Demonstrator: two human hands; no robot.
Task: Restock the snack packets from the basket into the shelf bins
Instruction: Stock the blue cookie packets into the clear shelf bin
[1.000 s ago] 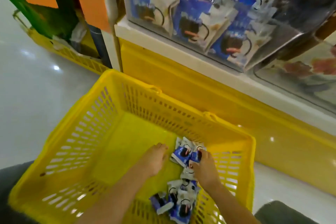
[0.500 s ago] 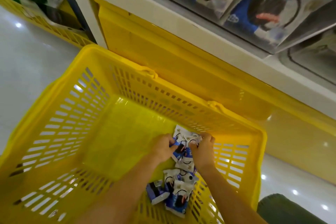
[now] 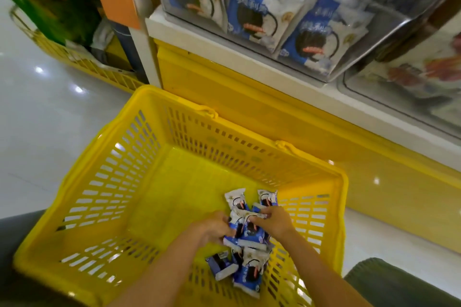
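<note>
A yellow plastic basket stands on the floor below me. In its near right corner lies a pile of blue and white snack packets. My left hand and my right hand both grip a bunch of these packets, fingers curled around it from either side. Two more packets stick out beyond my fingers. Above, a clear shelf bin holds larger bags of the same blue and white snack.
The shelf's white ledge and yellow base panel rise right behind the basket. A second clear bin sits to the right. Another yellow basket with goods stands at the far left on the glossy white floor.
Both hands closed around a bunch of packets and now hold it a little nearer to me. The camera tilted up again, showing more of the shelf bin.
</note>
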